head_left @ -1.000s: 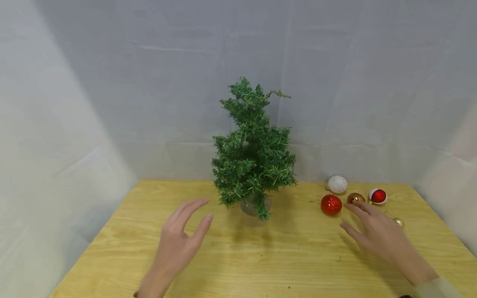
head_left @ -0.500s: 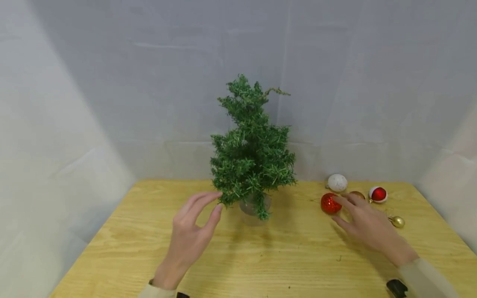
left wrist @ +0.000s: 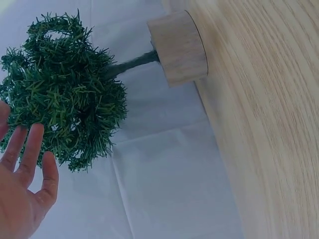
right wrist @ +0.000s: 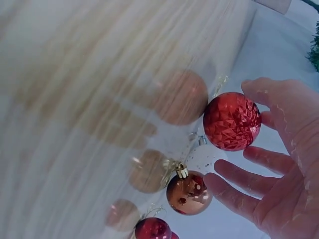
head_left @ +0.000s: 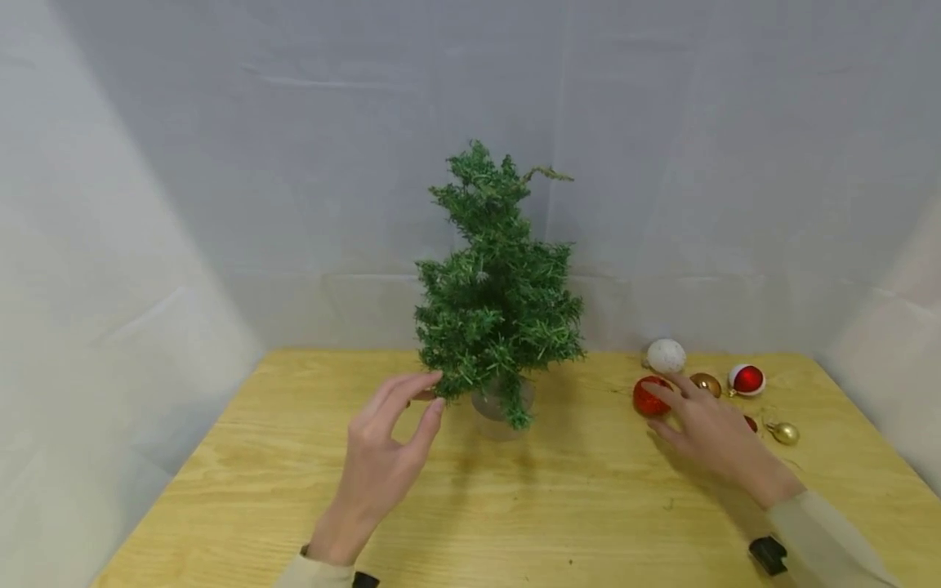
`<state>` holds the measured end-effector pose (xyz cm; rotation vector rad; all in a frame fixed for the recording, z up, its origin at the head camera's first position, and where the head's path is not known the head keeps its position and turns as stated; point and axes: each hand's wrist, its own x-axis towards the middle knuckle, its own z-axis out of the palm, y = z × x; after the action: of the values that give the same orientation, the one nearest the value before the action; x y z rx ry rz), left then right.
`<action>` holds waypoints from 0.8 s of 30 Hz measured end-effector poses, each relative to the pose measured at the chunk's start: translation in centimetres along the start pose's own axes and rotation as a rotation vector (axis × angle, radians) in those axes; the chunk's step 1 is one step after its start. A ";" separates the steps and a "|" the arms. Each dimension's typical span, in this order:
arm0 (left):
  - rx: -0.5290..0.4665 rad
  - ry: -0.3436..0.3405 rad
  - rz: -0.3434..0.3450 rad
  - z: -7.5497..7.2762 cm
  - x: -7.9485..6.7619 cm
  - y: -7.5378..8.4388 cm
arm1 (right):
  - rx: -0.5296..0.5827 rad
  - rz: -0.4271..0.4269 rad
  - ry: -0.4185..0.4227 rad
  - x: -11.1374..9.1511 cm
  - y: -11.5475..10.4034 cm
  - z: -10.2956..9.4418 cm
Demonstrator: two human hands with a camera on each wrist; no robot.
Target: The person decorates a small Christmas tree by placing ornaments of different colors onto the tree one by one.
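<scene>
A small artificial Christmas tree [head_left: 500,302] stands upright mid-table; its round base [left wrist: 178,48] shows in the left wrist view. My left hand [head_left: 385,445] is beside the lower left branches, fingers loosely bent and thumb apart, fingertips right at the needles. My right hand [head_left: 709,437] reaches over a faceted red bauble [right wrist: 232,122] on the table. Its fingers are spread around the bauble, thumb on one side and index finger partly behind it, without curling tightly. A shiny copper bauble [right wrist: 189,193] lies close to the other fingertips.
Near the right hand lie a white speckled bauble [head_left: 665,356], a red-and-white bauble [head_left: 747,380] and a small gold bauble [head_left: 785,433]. A small dark red bauble [head_left: 751,423] is partly hidden behind the hand. White cloth [head_left: 331,180] hangs behind the wooden table [head_left: 559,523].
My right hand has moved left from the copper bauble to the red one, uncovering the gold bauble. My left hand has moved right and slightly forward, up to the tree's lower branches.
</scene>
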<state>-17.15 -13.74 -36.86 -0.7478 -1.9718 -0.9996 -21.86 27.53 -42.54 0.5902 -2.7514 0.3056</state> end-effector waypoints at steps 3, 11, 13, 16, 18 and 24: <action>0.005 0.002 -0.001 0.0 -0.1 0.1 | 0.010 0.018 -0.017 0.1 0.0 0.2; 0.000 0.039 0.019 0.0 0.1 0.2 | 0.028 0.016 -0.006 0.0 -0.2 0.3; -0.005 0.046 0.023 0.0 0.2 0.1 | 0.023 0.013 -0.006 0.1 -0.2 0.3; -0.014 0.046 0.038 0.2 0.3 -0.1 | 0.031 0.019 -0.017 0.3 -0.2 0.2; -0.006 0.046 0.059 0.3 0.4 -0.2 | 0.036 0.026 -0.027 0.5 -0.2 0.1; 0.126 0.060 0.135 0.6 0.9 -0.1 | 0.056 0.036 -0.038 0.7 0.0 0.0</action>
<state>-17.91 -13.20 -36.37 -0.7606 -1.8876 -0.8011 -22.48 27.22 -42.29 0.5662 -2.8010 0.3854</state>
